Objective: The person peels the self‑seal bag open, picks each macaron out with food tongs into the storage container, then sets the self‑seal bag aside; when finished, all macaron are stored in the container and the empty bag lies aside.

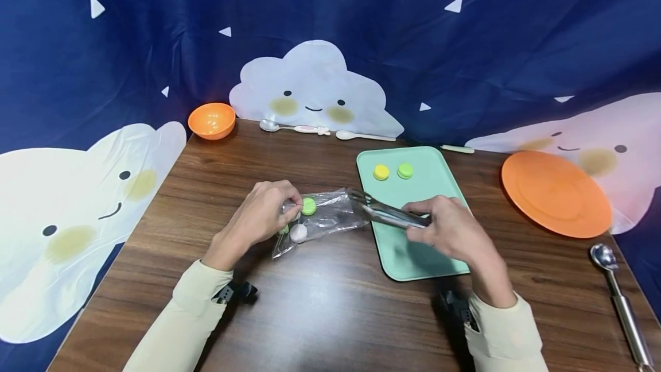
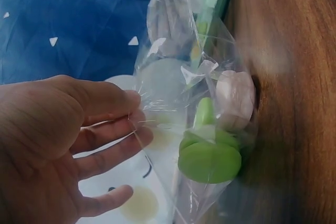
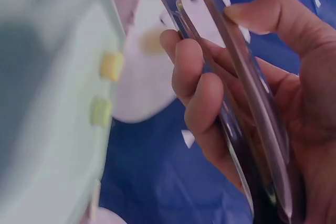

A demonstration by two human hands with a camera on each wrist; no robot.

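Bag (image 1: 322, 217) between left hand (image 1: 265, 214), tongs (image 1: 384, 214)

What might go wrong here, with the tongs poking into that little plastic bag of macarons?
The thin plastic bag is only pinched by the left hand, so it may slip or tear on the toothed tongs in the right hand. The green macaron could get crushed or roll off the table.

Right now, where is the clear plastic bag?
In the head view the clear plastic bag lies on the wooden table near its middle, just left of the green tray, with the left hand pinching its left end.
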